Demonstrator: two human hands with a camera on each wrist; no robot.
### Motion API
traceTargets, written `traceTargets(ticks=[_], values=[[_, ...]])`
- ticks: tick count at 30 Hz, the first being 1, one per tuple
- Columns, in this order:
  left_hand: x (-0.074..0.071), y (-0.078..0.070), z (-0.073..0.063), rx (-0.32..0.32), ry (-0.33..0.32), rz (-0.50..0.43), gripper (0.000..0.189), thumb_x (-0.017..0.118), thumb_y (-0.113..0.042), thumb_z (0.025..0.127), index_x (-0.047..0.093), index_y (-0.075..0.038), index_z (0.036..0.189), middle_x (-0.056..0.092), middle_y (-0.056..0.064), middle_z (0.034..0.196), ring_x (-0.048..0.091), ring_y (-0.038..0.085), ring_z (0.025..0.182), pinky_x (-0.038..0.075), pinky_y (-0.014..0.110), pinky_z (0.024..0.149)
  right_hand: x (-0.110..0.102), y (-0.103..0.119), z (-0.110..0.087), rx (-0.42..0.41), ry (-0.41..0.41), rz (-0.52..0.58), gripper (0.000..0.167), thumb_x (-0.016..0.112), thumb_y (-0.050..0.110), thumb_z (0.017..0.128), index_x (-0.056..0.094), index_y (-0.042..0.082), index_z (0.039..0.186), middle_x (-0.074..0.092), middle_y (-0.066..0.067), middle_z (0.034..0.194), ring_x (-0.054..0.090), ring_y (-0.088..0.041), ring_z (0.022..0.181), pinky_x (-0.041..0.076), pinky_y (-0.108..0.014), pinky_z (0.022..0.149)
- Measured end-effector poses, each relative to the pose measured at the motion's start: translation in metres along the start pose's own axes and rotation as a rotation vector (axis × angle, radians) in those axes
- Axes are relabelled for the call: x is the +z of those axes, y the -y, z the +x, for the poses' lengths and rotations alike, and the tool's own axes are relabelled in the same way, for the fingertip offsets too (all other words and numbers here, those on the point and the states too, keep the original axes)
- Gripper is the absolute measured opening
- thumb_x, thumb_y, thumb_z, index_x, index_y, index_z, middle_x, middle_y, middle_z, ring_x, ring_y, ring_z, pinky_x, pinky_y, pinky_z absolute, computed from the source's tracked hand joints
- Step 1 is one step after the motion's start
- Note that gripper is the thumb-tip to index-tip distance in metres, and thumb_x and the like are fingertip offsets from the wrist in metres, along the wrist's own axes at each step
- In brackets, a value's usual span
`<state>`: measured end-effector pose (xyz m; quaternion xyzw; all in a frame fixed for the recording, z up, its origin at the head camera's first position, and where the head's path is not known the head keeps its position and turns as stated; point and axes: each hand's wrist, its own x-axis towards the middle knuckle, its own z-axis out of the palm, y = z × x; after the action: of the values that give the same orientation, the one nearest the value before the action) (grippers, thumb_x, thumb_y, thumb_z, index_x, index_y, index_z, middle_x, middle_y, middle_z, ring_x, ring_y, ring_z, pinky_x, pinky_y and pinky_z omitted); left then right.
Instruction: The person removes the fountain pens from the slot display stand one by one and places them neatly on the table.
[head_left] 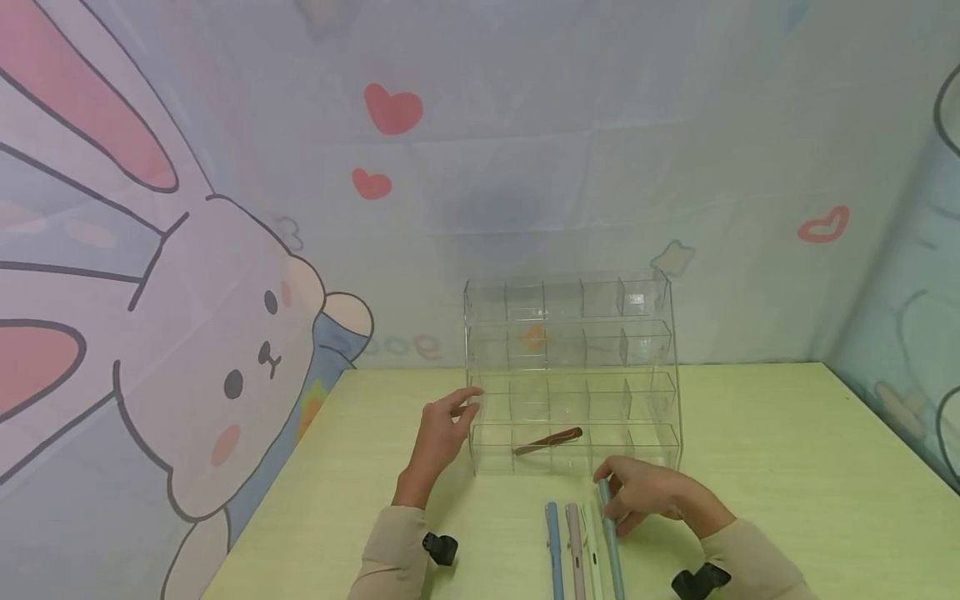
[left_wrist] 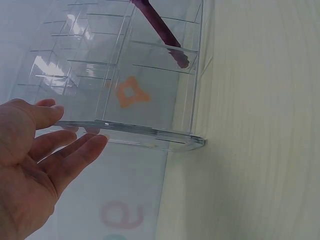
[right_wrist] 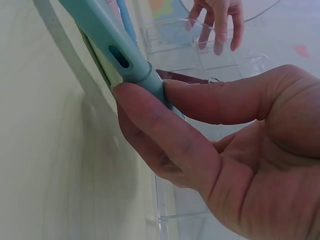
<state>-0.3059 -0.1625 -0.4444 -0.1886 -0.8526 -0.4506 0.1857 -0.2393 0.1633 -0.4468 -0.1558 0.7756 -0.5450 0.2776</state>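
A clear tiered rack (head_left: 568, 408) with rows of small compartments stands at the back of the table. My left hand (head_left: 441, 433) pinches its left side edge, thumb (left_wrist: 47, 115) on one face and fingers (left_wrist: 75, 157) on the other. Lying slantwise across the rack's lowest row is a dark red pen (head_left: 547, 442). Between thumb and fingers my right hand (head_left: 641, 492) holds the cap end of a teal pen (right_wrist: 107, 42), in front of the rack. Left of that pen lie a pale green pen (head_left: 593, 554), a mauve pen (head_left: 576, 550) and a blue pen (head_left: 554, 550).
The pale yellow-green table (head_left: 765, 467) reaches back to a printed cloth (head_left: 570, 150) with a rabbit and hearts. The cloth hangs close behind the rack. At the right edge, another printed cloth (head_left: 918, 333) borders the table.
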Motion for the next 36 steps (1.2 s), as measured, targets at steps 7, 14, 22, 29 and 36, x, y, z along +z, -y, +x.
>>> traceTargets(ticks=[7, 14, 22, 29, 36], values=[[0.0, 0.001, 0.001, 0.009, -0.01, 0.013, 0.026, 0.062, -0.014, 0.101, 0.07, -0.014, 0.126, 0.058, 0.007, 0.051, 0.072, 0.033, 0.083, 0.029, 0.02, 0.04, 0.004, -0.001, 0.002, 0.015, -0.004, -0.051, 0.048, 0.065, -0.016, 0.084, 0.043, -0.017, 0.127, 0.054, -0.024, 0.098, 0.065, -0.03, 0.075, 0.059, -0.044, 0.068], [0.0, 0.001, 0.0, 0.017, -0.011, 0.005, 0.026, 0.062, -0.014, 0.101, 0.07, -0.015, 0.127, 0.048, 0.0, 0.042, 0.072, 0.03, 0.079, 0.027, 0.02, 0.038, 0.006, 0.0, 0.001, -0.008, -0.023, -0.139, 0.035, 0.067, -0.018, 0.082, 0.052, -0.015, 0.114, 0.059, -0.021, 0.089, 0.066, -0.029, 0.071, 0.058, -0.042, 0.065], [0.0, 0.003, 0.0, 0.025, -0.008, -0.002, 0.027, 0.062, -0.013, 0.101, 0.069, -0.014, 0.127, 0.048, 0.003, 0.043, 0.072, 0.033, 0.091, 0.027, 0.02, 0.038, 0.009, 0.0, 0.001, 0.022, -0.067, -0.185, 0.033, 0.07, -0.021, 0.078, 0.057, -0.016, 0.108, 0.058, -0.021, 0.091, 0.069, -0.03, 0.07, 0.059, -0.04, 0.064], [0.001, 0.002, 0.001, 0.019, -0.007, -0.001, 0.026, 0.062, -0.015, 0.101, 0.07, -0.014, 0.127, 0.047, 0.002, 0.042, 0.072, 0.034, 0.093, 0.025, 0.021, 0.037, 0.009, -0.001, 0.002, 0.055, -0.089, -0.211, 0.036, 0.072, -0.019, 0.078, 0.059, -0.014, 0.111, 0.061, -0.019, 0.093, 0.07, -0.03, 0.071, 0.059, -0.041, 0.065], [0.0, 0.003, 0.0, 0.017, -0.006, -0.002, 0.027, 0.062, -0.015, 0.101, 0.069, -0.015, 0.127, 0.062, 0.009, 0.058, 0.071, 0.035, 0.097, 0.026, 0.021, 0.036, 0.012, -0.002, 0.002, 0.058, -0.103, -0.217, 0.033, 0.071, -0.02, 0.078, 0.057, -0.013, 0.107, 0.059, -0.02, 0.091, 0.069, -0.03, 0.069, 0.059, -0.04, 0.063]])
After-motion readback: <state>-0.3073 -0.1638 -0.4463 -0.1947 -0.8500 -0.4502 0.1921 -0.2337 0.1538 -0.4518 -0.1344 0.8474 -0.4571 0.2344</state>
